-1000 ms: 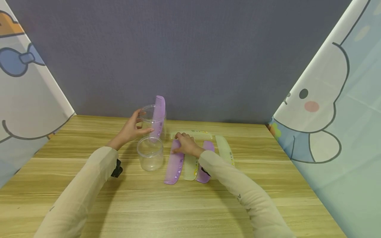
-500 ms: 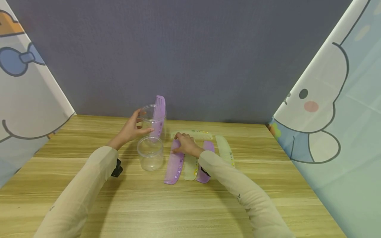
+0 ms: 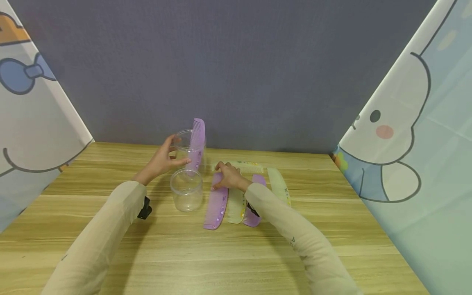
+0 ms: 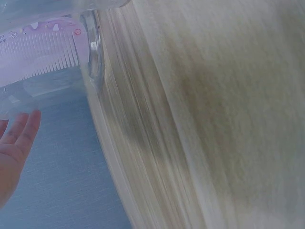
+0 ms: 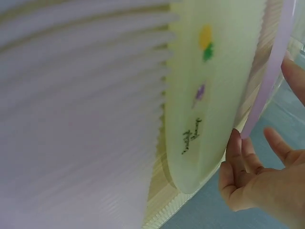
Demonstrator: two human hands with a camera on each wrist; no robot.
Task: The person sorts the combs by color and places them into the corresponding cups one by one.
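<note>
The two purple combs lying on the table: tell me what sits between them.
A pale green comb lies between them, partly hidden by the right hand, as the head view shows. The right wrist view shows it there too.

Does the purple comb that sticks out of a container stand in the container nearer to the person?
No, that purple comb is in the farther clear container, the one that the left hand holds.

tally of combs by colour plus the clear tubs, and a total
Purple combs: 3
Yellow-green combs: 3
Clear tubs: 2
Total: 8
</note>
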